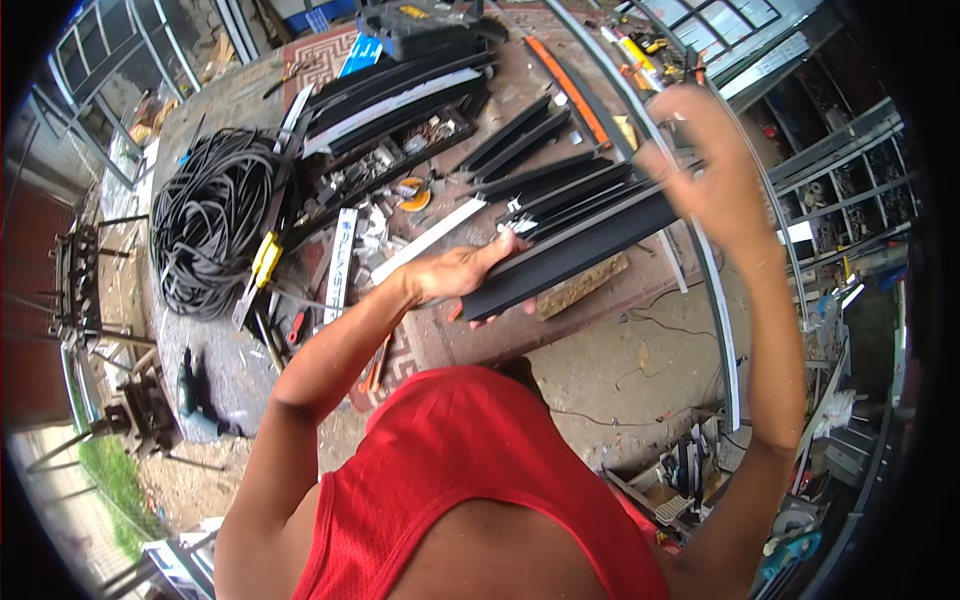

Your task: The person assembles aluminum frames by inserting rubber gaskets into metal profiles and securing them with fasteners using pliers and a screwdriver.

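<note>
My left hand grips the near end of a long dark aluminium profile, with the thumb on top and fingers underneath. The profile slants up to the right over the table's near edge. Close to its far end my raised right hand is smeared by motion. Whether those fingers hold anything cannot be made out. Several shorter black profiles lie just beyond the held one. A rough stone-like block rests below it on the table edge.
A large coil of black rubber strip covers the table's left side, beside a yellow-handled tool. A power drill lies at the near left corner. An orange strip lies at the back. A long curved bar crosses at right.
</note>
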